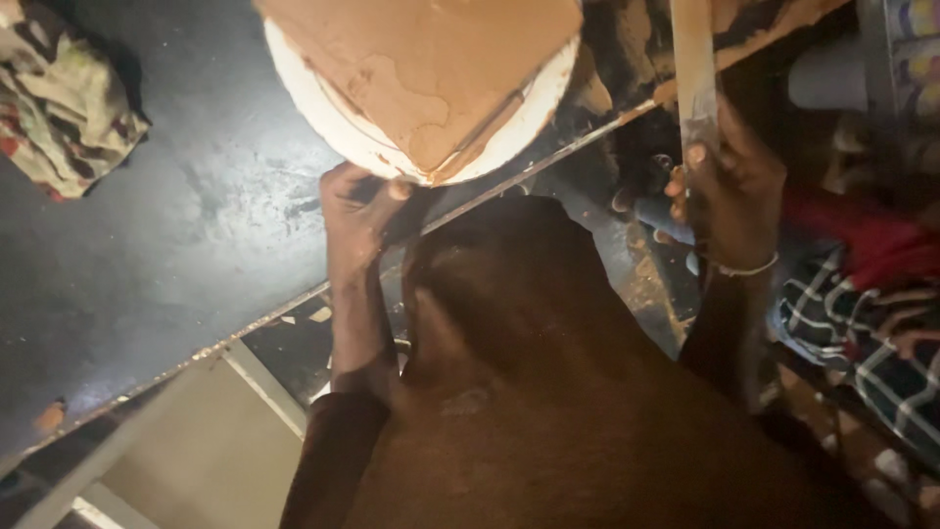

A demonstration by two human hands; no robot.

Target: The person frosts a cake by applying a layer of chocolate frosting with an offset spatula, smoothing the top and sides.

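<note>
A round white board (323, 108) carries a square cake (421, 59) coated in light brown icing, at the top middle of the head view. My left hand (357, 201) grips the near rim of the board with thumb and fingers. My right hand (729, 186) is closed around a long pale flat tool (693, 59) that stands upright, to the right of the cake. A thin bracelet (749, 267) circles my right wrist. Brown icing smears the board's edge and the tool.
The board rests on a dark table (176, 245) with a metal edge (294, 304) running diagonally. A crumpled patterned cloth (59, 98) lies at the top left. Checked and red fabric (862, 294) is piled at the right. A pale panel (196, 460) shows below the table.
</note>
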